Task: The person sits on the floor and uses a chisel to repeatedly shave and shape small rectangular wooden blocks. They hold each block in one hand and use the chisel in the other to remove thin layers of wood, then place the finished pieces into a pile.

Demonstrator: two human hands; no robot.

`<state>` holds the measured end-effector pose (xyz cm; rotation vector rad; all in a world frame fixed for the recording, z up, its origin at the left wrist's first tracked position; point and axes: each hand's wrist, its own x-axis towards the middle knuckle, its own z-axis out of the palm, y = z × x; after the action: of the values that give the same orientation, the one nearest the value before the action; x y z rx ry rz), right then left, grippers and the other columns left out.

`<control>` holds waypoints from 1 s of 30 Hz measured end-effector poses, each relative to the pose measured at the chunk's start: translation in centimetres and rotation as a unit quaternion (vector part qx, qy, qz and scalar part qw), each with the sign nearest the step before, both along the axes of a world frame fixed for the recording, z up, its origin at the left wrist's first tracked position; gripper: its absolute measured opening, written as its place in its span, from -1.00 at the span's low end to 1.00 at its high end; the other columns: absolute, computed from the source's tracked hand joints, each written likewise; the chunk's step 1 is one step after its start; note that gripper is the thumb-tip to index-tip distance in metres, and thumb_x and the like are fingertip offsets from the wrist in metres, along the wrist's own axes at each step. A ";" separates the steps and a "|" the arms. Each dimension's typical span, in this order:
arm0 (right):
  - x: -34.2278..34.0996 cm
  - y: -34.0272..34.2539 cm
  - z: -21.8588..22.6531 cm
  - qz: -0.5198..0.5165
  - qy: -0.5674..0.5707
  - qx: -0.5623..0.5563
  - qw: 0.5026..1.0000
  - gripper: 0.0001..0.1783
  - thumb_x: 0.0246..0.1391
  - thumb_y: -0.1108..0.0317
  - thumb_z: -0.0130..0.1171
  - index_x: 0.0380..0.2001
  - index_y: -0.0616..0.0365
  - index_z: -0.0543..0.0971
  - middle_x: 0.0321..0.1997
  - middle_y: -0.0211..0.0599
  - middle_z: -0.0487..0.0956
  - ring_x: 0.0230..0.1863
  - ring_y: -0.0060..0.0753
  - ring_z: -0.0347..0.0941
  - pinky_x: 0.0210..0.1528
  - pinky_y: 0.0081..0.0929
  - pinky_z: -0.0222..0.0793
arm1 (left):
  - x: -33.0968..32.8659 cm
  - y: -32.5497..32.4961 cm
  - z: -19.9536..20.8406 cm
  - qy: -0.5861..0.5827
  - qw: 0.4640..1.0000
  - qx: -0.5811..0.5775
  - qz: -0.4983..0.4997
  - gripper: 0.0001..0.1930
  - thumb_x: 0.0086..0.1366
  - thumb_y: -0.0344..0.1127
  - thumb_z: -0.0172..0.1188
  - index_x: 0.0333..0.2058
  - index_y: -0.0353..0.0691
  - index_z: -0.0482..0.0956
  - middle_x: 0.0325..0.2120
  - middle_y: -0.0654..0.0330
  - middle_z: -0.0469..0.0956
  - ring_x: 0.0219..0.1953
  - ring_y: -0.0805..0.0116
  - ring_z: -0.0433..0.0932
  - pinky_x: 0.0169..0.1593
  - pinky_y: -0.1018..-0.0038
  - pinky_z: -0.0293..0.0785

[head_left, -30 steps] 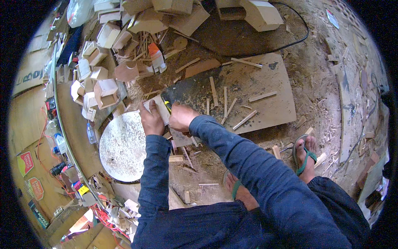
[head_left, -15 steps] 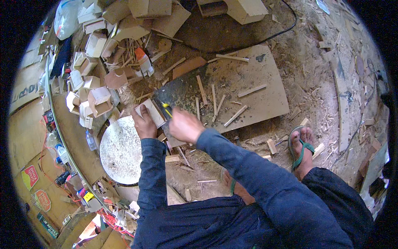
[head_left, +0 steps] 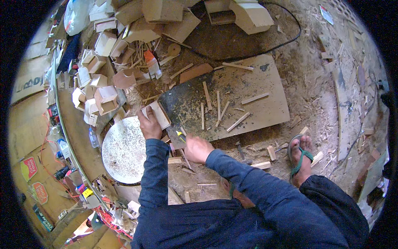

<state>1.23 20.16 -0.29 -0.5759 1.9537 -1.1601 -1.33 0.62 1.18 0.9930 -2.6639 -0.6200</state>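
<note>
My left hand (head_left: 150,125) is closed on a small pale wooden box (head_left: 161,115), thumb on top, at the left end of a large worn board (head_left: 267,106). My right hand (head_left: 197,148) is wrapped round a yellow-and-black utility knife (head_left: 181,135), whose tip points up and left. The knife is held over the board's near left corner, apart from the box. Below my left hand is a white speckled round disc (head_left: 121,155). Several thin wooden sticks (head_left: 238,122) lie on the board.
Many small wooden boxes (head_left: 105,99) are heaped at the left. An orange-and-white brush-like object (head_left: 152,64) lies near them. A hammer (head_left: 242,152) and wood offcuts (head_left: 271,152) are by my sandaled foot (head_left: 301,157). A black cable (head_left: 290,39) curves across the dusty floor.
My right hand has drawn the knife back from the wooden box, toward me and slightly right. My left hand keeps its hold on the box. The whole view has shifted slightly.
</note>
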 end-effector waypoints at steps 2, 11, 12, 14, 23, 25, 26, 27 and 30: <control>-2.1 -0.1 0.7 -0.059 -0.041 -0.007 0.997 -0.72 -0.01 0.38 -0.03 -0.34 0.45 0.34 -0.51 0.30 0.53 -0.39 0.29 0.54 -0.27 0.05 0.46 | 0.1 0.1 0.1 0.001 1.000 -0.007 -0.014 -0.46 0.39 0.10 -0.13 0.01 -0.31 0.34 -0.10 -0.30 0.45 -0.07 -0.25 0.46 0.00 0.16 0.36; -11.1 -6.4 1.6 0.111 -0.051 -0.007 0.993 -0.62 -0.10 0.34 -0.01 -0.31 0.50 0.49 -0.28 0.38 0.54 -0.15 0.20 0.54 -0.06 -0.09 0.46 | 0.1 -0.2 -0.4 -0.021 0.999 -0.008 0.027 -0.49 0.38 0.08 -0.11 0.00 -0.30 0.36 -0.13 -0.30 0.47 -0.09 -0.27 0.47 -0.03 0.11 0.36; -9.8 -5.8 1.0 0.109 -0.036 0.004 0.993 -0.61 -0.09 0.33 -0.02 -0.28 0.52 0.47 -0.27 0.39 0.54 -0.15 0.21 0.54 -0.06 -0.09 0.46 | 0.1 -0.2 -0.4 -0.010 1.000 -0.006 0.026 -0.49 0.38 0.08 -0.10 -0.01 -0.30 0.36 -0.13 -0.30 0.47 -0.10 -0.27 0.47 -0.03 0.11 0.36; -6.9 -4.4 0.1 0.101 -0.052 -0.022 0.993 -0.56 -0.06 0.32 -0.02 -0.21 0.55 0.38 -0.27 0.40 0.53 -0.18 0.26 0.53 -0.09 -0.05 0.45 | 0.2 -0.1 -0.3 -0.017 0.999 0.003 0.045 -0.53 0.38 0.06 -0.08 -0.03 -0.27 0.38 -0.14 -0.27 0.47 -0.10 -0.25 0.46 -0.03 0.10 0.35; -2.0 1.2 0.9 0.040 -0.058 0.026 0.997 -0.65 0.02 0.33 -0.04 -0.24 0.48 0.36 -0.42 0.30 0.54 -0.36 0.26 0.53 -0.25 0.01 0.46 | 0.0 0.2 0.0 0.024 0.999 0.015 0.016 -0.54 0.38 0.06 -0.09 -0.07 -0.28 0.40 -0.17 -0.25 0.47 -0.09 -0.23 0.44 -0.02 0.12 0.34; -4.5 -0.1 1.6 -0.066 -0.048 -0.002 0.997 -0.67 0.03 0.27 -0.01 -0.34 0.42 0.38 -0.44 0.31 0.54 -0.36 0.27 0.53 -0.25 0.03 0.45 | 0.0 0.0 -0.1 0.002 0.999 0.030 0.041 -0.54 0.38 0.04 -0.07 -0.07 -0.29 0.41 -0.19 -0.28 0.48 -0.11 -0.25 0.45 -0.05 0.12 0.36; -6.0 -1.6 2.0 -0.064 -0.016 0.005 0.998 -0.68 0.01 0.27 -0.01 -0.39 0.42 0.41 -0.42 0.30 0.54 -0.35 0.26 0.53 -0.22 0.02 0.44 | 0.1 -0.1 -0.1 0.019 0.999 0.018 0.018 -0.54 0.38 0.04 -0.07 -0.07 -0.30 0.41 -0.20 -0.29 0.48 -0.12 -0.25 0.45 -0.06 0.11 0.36; -8.0 -3.1 2.2 -0.025 -0.017 -0.002 1.000 -0.68 -0.02 0.30 -0.02 -0.43 0.45 0.45 -0.42 0.29 0.55 -0.31 0.24 0.53 -0.18 -0.01 0.44 | 0.1 -0.2 -0.3 0.028 0.999 0.009 0.013 -0.54 0.38 0.03 -0.07 -0.06 -0.30 0.41 -0.21 -0.29 0.49 -0.13 -0.26 0.46 -0.07 0.11 0.37; -11.9 -6.9 2.1 0.172 -0.002 -0.016 0.985 -0.64 -0.09 0.31 0.01 -0.42 0.52 0.50 -0.45 0.29 0.55 -0.38 0.15 0.58 -0.25 -0.12 0.51 | 0.1 -0.3 -0.7 0.028 0.999 -0.017 0.012 -0.54 0.37 0.02 -0.06 -0.05 -0.31 0.40 -0.24 -0.31 0.50 -0.16 -0.28 0.47 -0.09 0.08 0.37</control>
<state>-10.70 13.22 1.83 -0.8869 1.7472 -0.9737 -1.22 0.29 0.53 0.9817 -2.6016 -0.5881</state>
